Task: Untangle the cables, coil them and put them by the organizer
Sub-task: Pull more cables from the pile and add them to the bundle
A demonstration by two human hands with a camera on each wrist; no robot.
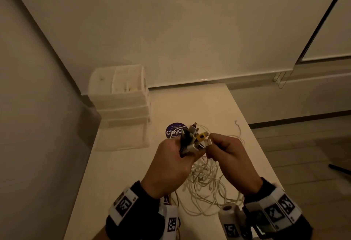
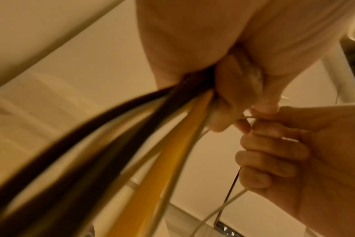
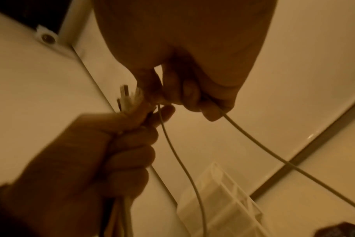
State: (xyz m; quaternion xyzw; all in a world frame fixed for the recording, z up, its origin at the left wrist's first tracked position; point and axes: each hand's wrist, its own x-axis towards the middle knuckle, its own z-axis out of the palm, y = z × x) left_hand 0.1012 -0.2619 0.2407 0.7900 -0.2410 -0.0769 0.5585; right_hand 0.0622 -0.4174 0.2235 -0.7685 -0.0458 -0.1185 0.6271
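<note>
A white table sits in a beige corner. At its ten o'clock stands a white drawer organizer. Tangled cables lie at six o'clock; the left hand grips their plugs, while the right hand pinches one white plug.

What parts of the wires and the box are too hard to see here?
- Cable tangle, head view: the hands cover its middle; how many cables is unclear.
- Plug ends, head view: small and bunched in the left hand; types unreadable.
- Organizer, head view: dim, drawer contents hidden.
- Cables, left wrist view: blurred.
</note>
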